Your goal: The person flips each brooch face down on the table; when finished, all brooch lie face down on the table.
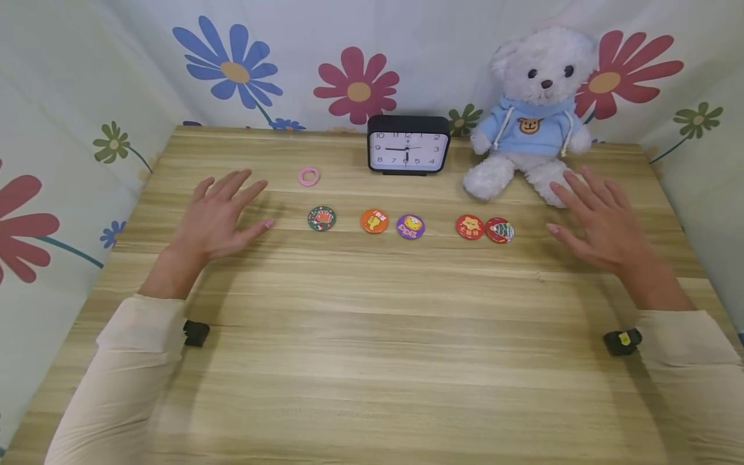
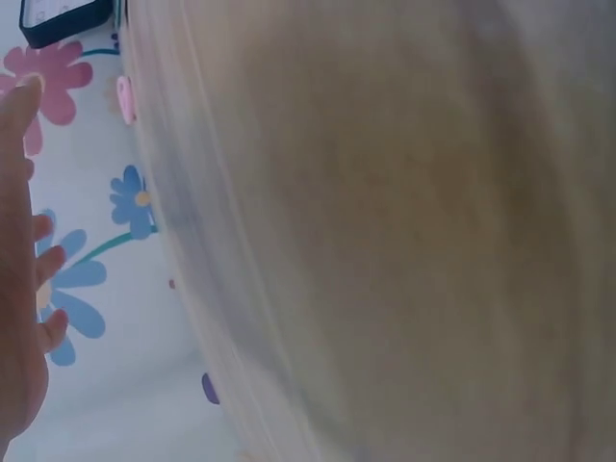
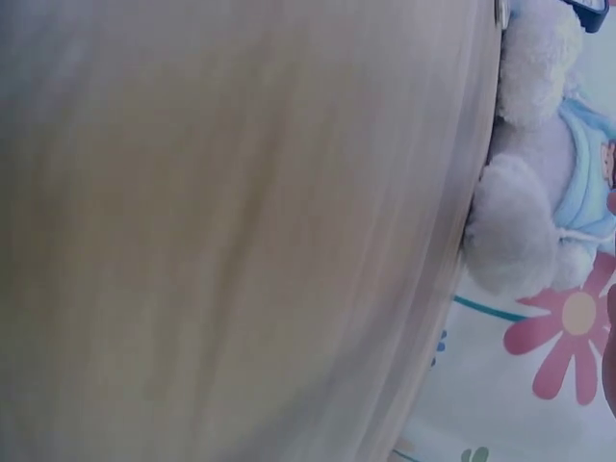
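My left hand (image 1: 217, 216) hovers over the left part of the table with its fingers spread, holding nothing. To its right lie a pink ring (image 1: 309, 176) and a green round badge (image 1: 322, 218). Farther along the same row are an orange badge (image 1: 374, 221), a purple badge (image 1: 411, 226), a red badge with a star figure (image 1: 469, 227) and a red badge with a tree (image 1: 500, 230), these two touching. My right hand (image 1: 599, 223), also spread and without anything in it, is just right of the row, near the teddy bear's foot (image 1: 549, 181).
A black alarm clock (image 1: 408, 145) stands at the table's back edge. Beside it sits a white teddy bear (image 1: 529, 123) in a blue hoodie. Behind the wooden table (image 1: 395, 349) hangs a flowered cloth (image 1: 442, 58). Small black devices are at both wrists.
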`<state>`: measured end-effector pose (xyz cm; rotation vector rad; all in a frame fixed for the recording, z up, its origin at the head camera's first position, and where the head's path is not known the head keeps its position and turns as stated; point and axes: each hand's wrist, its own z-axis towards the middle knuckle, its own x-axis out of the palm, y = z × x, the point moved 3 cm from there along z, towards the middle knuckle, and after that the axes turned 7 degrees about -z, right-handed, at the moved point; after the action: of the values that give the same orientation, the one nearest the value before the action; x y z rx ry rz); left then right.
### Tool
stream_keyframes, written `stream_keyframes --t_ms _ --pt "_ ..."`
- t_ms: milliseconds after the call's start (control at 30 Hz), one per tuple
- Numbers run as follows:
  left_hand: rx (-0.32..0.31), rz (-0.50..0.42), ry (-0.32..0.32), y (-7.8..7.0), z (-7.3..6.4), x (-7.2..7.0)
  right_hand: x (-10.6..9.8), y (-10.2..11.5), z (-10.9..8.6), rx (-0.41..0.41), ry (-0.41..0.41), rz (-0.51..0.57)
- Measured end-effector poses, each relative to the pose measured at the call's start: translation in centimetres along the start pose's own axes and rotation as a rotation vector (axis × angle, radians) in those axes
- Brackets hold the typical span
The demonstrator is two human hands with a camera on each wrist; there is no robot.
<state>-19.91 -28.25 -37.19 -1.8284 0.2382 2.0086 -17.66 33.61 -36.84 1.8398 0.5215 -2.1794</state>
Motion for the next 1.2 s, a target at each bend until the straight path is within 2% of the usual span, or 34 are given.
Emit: stream_keyframes --t_ms 100,433,733,967,1200 --pt "0.016 -0.005 -0.02 -0.5 0.1 -0.1 -0.3 0.6 0.3 -0.031 -0.035 0.001" --pt "0.006 -0.015 0.006 -1.5 0.4 0.4 -0.3 2.1 1.1 -0.101 -0.082 0.03" --pt "0.039 -0.021 0.002 -2.3 0.6 0.7 -0.3 3.1 1.8 -0.163 -0.156 0.07" --pt "0.037 -0.037 0.023 -2.9 1.0 0.8 -0.3 4.2 2.5 -0.197 -0.164 0.112" --pt "0.035 -0.063 0.017 -3.2 1.2 1.1 -0.2 5.1 3.2 -0.244 -0.18 0.136"
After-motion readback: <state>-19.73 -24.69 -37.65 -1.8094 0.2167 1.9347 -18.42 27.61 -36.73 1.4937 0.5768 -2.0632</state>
